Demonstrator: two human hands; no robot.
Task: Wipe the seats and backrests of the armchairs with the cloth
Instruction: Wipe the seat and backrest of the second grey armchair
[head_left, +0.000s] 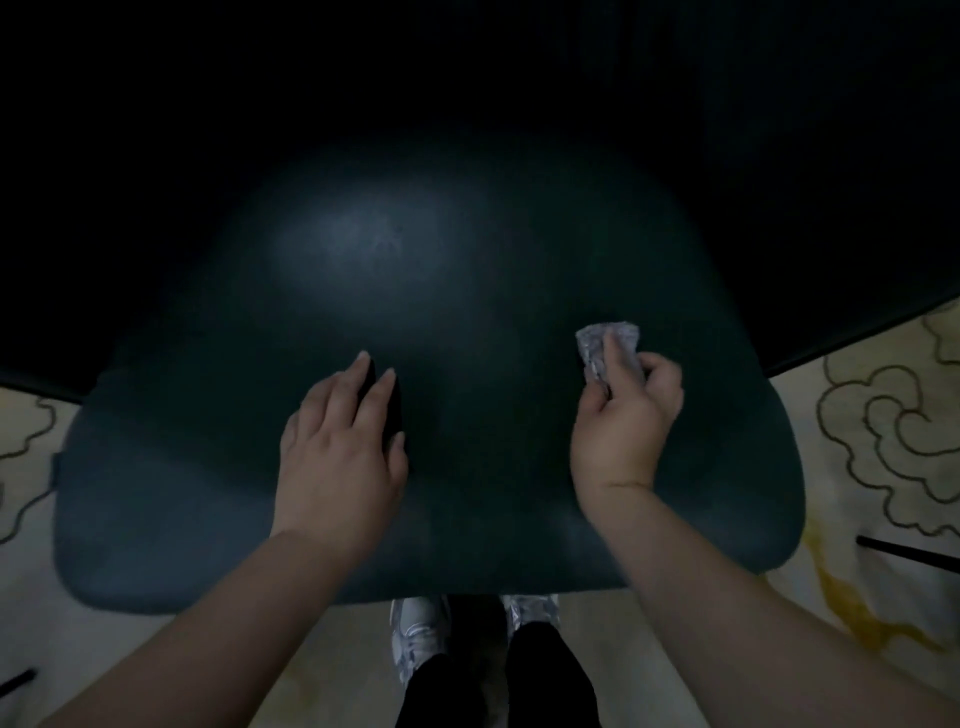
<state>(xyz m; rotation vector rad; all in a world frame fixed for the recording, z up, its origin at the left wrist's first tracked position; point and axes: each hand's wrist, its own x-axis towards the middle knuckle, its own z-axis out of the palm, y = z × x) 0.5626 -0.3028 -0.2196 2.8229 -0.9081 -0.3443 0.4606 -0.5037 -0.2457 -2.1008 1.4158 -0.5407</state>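
A dark blue-green armchair seat (467, 291) fills the middle of the head view, its backrest lost in darkness at the top. My right hand (626, 415) pinches a small crumpled grey cloth (605, 345) between thumb and fingers against the seat's right side. My left hand (345, 441) lies flat on the seat left of centre, fingers straight and slightly spread. A pale sheen shows on the seat further back.
Cream carpet (883, 441) with dark swirl patterns lies on both sides of the chair. Thin black chair legs (906, 555) stick out at right and lower left. My feet in light shoes (421, 631) stand at the seat's front edge.
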